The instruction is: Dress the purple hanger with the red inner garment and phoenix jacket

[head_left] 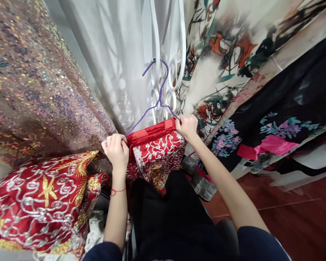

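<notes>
Since your L hand point(116, 150) & R hand point(187, 127) are curled closed on its top corners, the red cloth point(160, 145) sits right btwn them, just ahead of your black trousers point(174, 217). L fingers are folded over the L end; R hand grips the R end, right by the tip of the purple hanger point(159, 102). Can't tell if the L fingers have the hanger too. Cloth's long axis = its top edge, L to R, R end a bit farther fwd; neither hand is nearer. Hanger's hook points away from you, open side to the L, overlapping the white rack point(183, 43); can't tell whether it's hooked on. Re room: sequin cloth point(70, 94) comes close to your L knuckles, flowered cloth point(230, 50) hangs just past your R hand. More space back twd your trousers & at lower R, above the floor tiles point(296, 224).
</notes>
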Available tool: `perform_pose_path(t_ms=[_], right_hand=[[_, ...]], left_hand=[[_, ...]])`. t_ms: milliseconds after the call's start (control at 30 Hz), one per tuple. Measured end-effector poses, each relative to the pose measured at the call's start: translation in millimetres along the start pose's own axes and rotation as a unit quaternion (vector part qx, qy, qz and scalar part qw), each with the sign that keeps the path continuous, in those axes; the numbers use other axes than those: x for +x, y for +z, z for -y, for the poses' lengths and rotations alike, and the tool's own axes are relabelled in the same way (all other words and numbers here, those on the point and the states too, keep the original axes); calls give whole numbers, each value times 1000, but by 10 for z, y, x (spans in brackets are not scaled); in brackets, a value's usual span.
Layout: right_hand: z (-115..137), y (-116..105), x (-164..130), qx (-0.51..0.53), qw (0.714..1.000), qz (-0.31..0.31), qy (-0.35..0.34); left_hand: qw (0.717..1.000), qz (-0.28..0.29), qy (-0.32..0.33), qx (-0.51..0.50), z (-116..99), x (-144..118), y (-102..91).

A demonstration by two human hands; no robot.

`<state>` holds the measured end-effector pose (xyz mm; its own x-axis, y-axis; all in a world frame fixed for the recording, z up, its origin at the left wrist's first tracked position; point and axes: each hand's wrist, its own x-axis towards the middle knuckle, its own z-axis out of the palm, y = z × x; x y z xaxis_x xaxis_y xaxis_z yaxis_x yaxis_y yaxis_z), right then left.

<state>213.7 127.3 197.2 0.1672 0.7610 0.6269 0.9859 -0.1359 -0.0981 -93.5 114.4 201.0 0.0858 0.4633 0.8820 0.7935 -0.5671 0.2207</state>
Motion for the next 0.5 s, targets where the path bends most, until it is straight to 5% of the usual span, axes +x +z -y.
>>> perform_pose_path(t_ms=[233, 500], right_hand=[[-132, -61, -23, 9, 999, -13, -49], [-283, -72, -104, 26, 995, -29, -96]], left_hand=[[993, -44, -59, -93, 21, 32, 37], [925, -213, -297, -102, 125, -144, 309]])
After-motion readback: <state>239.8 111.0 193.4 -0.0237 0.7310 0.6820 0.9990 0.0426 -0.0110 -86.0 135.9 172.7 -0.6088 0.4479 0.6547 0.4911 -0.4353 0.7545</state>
